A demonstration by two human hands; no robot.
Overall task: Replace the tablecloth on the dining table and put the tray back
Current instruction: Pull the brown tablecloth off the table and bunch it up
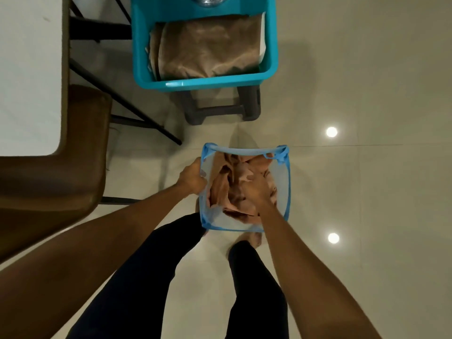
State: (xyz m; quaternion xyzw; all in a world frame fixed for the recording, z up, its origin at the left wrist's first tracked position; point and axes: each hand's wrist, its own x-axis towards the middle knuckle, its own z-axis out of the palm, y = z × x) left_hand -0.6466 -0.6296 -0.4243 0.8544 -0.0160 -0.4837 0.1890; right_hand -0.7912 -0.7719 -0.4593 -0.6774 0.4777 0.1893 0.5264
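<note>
L hand [193, 178]: fingers curled over left rim of blue-trimmed translucent mesh hamper [244, 150], gripping it. R hand [256, 189]: inside hamper, on crumpled pink tablecloth [234, 172]. Fingertips buried in folds and blurred, so grip cannot be told. Beyond: teal plastic basket [208, 83], top cut off, holds folded brown cloth [210, 50]. It sits on a grey stool [220, 111], mostly hidden. Far left: white dining table [27, 81], cut off.

Teal plastic basket [208, 83] on a grey stool [221, 111], brown chair [49, 155], blue mesh hamper [244, 150], glossy tiled floor [367, 94]
</note>
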